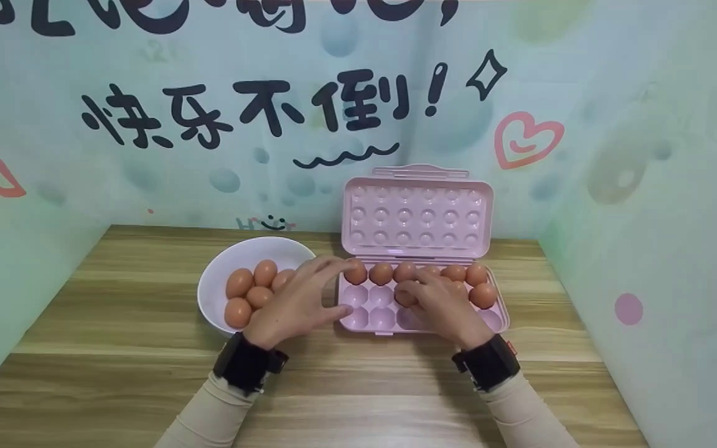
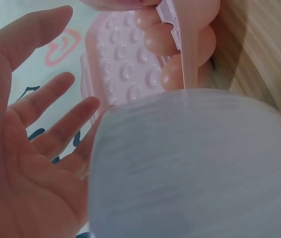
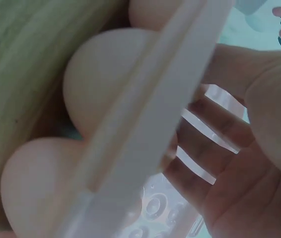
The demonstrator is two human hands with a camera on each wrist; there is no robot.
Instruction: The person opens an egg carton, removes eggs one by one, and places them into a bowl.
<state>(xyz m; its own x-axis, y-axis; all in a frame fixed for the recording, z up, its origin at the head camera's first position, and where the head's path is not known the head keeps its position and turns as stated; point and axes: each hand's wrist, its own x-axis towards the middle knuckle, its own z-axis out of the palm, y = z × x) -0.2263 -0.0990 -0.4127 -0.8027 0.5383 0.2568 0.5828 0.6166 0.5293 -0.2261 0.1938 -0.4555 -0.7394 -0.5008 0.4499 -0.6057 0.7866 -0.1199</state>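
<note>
Brown egg (image 1: 406, 297) pinched under right hand (image 1: 442, 305), over pink plastic egg tray (image 1: 358, 318); best lowered squarely into its cup. Left hand (image 1: 299, 303) spread, steadying tray edge.

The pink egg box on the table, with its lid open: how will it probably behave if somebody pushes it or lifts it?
The pink egg box looks like thin plastic, so it may flex when lifted. Eggs fill mostly its back row, so it would probably tip backward. The upright lid could swing on its hinge. On the smooth table a push would likely slide it.
</note>
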